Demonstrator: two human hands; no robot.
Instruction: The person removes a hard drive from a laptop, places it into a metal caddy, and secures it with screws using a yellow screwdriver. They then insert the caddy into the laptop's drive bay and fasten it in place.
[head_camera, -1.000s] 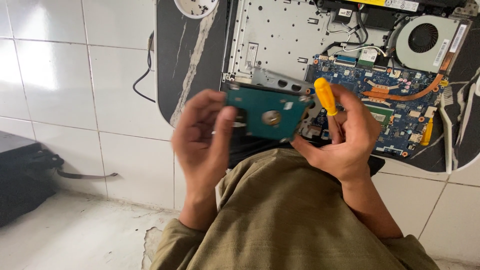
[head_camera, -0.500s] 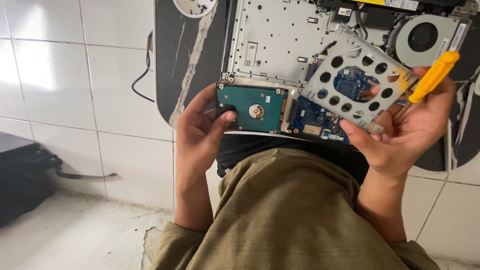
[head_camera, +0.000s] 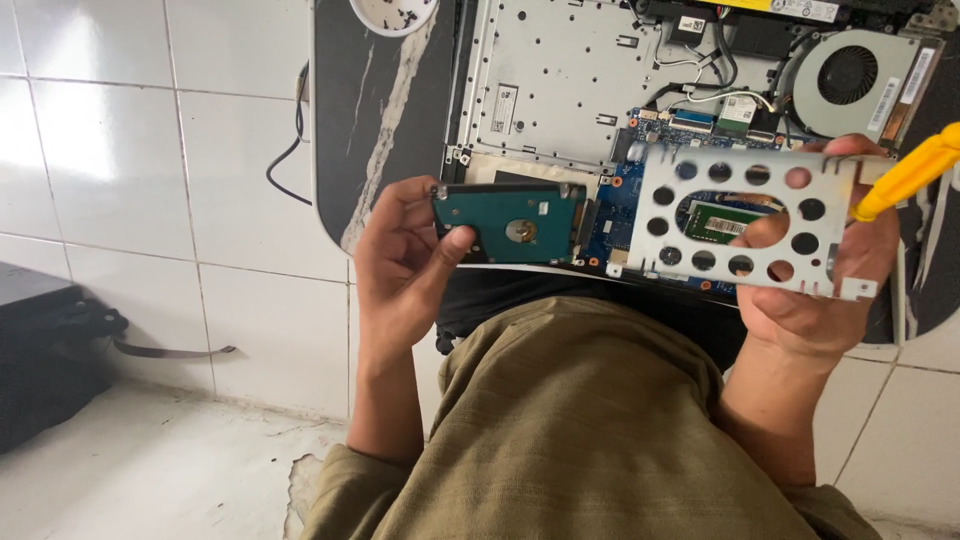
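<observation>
The left hand (head_camera: 405, 265) is gripping a flat rectangular hard drive with a teal circuit board face (head_camera: 512, 224) by its left end, thumb pressing on the face and fingers curling behind it. The drive is hanging level above the lower edge of an opened laptop chassis with a bare silver metal plate and blue circuit board (head_camera: 560, 90), with open air below it down to the olive-brown fabric of the person's clothing (head_camera: 590, 430).

The right hand (head_camera: 820, 290) is clamping a thin silver metal bracket punched with round holes (head_camera: 735, 222), fingers showing through two of the holes and the palm supporting its lower right corner. The same hand is also pinching a screwdriver with a yellow plastic handle (head_camera: 910, 180); its shaft is hidden and the handle is running off the right edge of the picture. The bracket and the drive are sitting near each other with a narrow gap between them, not touching.

The laptop is lying on a dark marbled tabletop with a rounded edge (head_camera: 375, 110), cut off at the top. A round cooling fan (head_camera: 850, 78) is sitting in the chassis's upper right corner. White glossy wall tiles (head_camera: 130, 150) are filling the left side, and a black object (head_camera: 45, 350) is lying partly out of view at the lower left, too dim to make out.
</observation>
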